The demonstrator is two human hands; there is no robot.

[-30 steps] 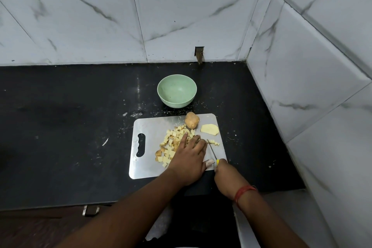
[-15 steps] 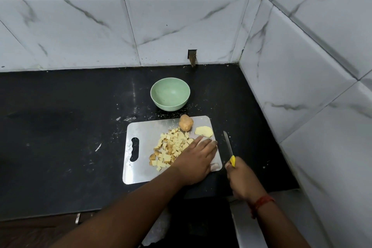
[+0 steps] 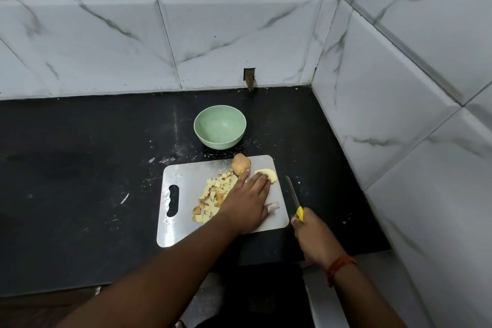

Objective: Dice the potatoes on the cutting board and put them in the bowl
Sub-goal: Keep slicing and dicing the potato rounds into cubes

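Observation:
A steel cutting board [image 3: 183,226] lies on the black counter. A heap of diced potato [image 3: 215,196] covers its middle. A whole unpeeled potato [image 3: 240,163] sits at the board's far edge, and a pale potato slice [image 3: 271,174] lies to its right. My left hand [image 3: 247,202] lies flat on the board, fingers spread, fingertips touching the slice and the whole potato. My right hand [image 3: 314,237] grips a yellow-handled knife [image 3: 292,196] just off the board's right edge, blade pointing away. The empty green bowl [image 3: 220,126] stands behind the board.
Marble-tiled walls close the counter at the back and at the right [image 3: 399,114]. The black counter [image 3: 80,168] extends far to the left of the board. The counter's front edge runs just below the board.
My right hand drew the knife off the board to its right side. My left hand slid forward from the diced heap to the slice and the whole potato.

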